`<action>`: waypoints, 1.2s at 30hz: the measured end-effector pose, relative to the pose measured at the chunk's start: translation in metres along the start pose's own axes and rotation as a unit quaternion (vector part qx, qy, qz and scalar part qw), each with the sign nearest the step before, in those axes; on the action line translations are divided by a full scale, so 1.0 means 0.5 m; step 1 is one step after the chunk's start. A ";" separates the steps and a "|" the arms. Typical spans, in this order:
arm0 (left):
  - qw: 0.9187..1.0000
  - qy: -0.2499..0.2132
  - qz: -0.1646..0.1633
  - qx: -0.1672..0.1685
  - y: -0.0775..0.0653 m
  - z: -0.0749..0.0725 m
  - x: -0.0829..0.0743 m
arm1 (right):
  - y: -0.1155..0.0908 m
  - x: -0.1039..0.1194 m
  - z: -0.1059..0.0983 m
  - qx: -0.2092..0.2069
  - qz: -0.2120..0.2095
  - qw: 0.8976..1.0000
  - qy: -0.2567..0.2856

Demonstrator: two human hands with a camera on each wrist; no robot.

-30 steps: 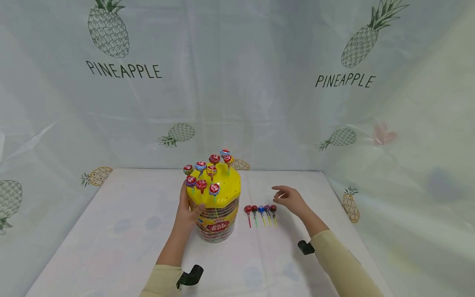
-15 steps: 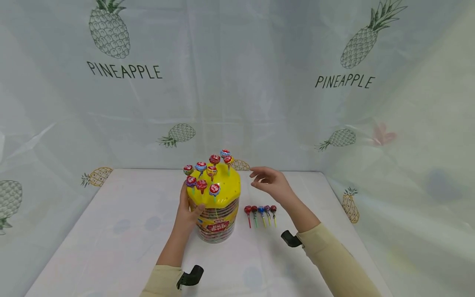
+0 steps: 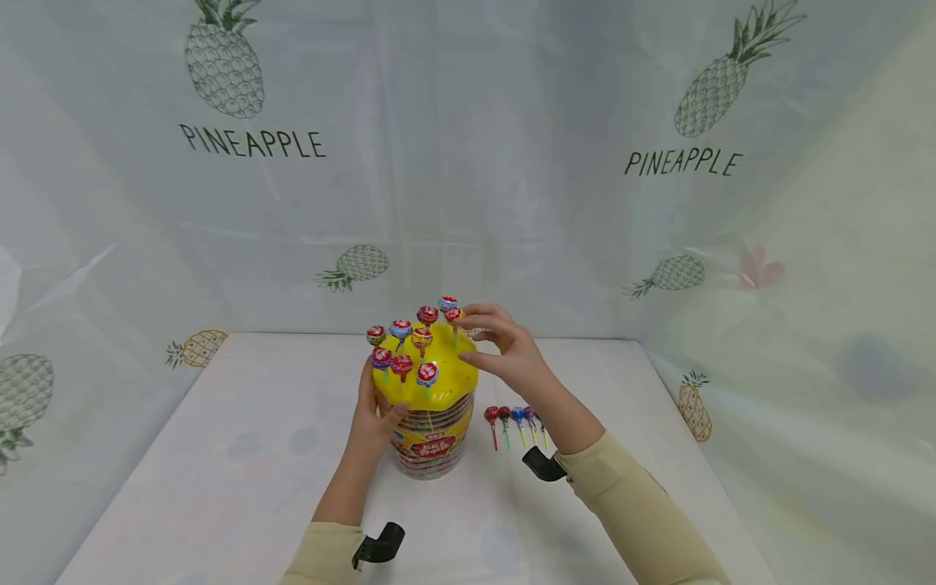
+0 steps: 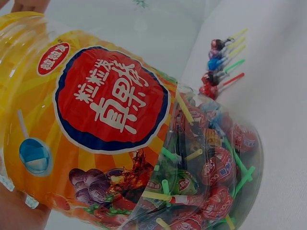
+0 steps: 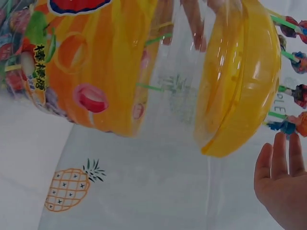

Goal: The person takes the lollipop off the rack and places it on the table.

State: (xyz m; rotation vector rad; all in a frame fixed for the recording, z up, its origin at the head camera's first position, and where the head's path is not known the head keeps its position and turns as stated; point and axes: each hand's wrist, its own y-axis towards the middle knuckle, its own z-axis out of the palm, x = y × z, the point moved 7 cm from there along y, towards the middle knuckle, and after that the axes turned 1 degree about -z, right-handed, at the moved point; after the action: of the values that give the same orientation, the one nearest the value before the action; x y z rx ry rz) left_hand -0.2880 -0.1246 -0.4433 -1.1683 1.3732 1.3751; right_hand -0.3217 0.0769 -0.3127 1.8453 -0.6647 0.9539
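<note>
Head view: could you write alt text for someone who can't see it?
A person's left grip holds a yellow-lidded jar with lollipops standing in its lid; the right grip is beside them. Five more lollipops lie in a row on the table.

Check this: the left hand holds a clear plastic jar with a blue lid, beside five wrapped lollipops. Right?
Not quite: the head view shows a yellow lid, not blue. The left hand does hold the clear plastic jar, and five wrapped lollipops lie beside it.
</note>
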 end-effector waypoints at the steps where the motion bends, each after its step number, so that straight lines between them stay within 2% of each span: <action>1: 1.000 0.004 -0.002 0.000 -0.001 0.001 0.000 | 0.001 0.005 0.003 0.002 0.001 1.000 -0.001; 7: 1.000 0.014 -0.017 0.002 -0.004 0.004 -0.001 | 0.003 0.049 0.013 0.010 0.012 1.000 -0.019; 14: 1.000 0.013 -0.016 -0.001 -0.001 0.003 -0.001 | 0.013 0.009 0.006 0.009 -0.001 1.000 -0.013; 22: 1.000 0.012 -0.017 -0.001 0.000 0.001 -0.001 | 0.017 0.009 0.004 0.006 -0.018 1.000 -0.006; 29: 1.000 0.018 -0.018 -0.004 -0.002 -0.001 -0.001 | 0.026 0.004 0.004 -0.021 0.004 1.000 0.001; 36: 0.999 0.028 0.020 0.009 0.004 -0.012 -0.013 | 0.037 0.006 0.003 -0.045 -0.012 0.998 0.039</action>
State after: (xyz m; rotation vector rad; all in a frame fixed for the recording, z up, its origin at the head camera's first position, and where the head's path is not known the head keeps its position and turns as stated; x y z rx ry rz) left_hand -0.2882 -0.1301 -0.4364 -1.1816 1.4534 1.3643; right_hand -0.3337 0.0673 -0.3018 1.7243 -0.6265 0.9599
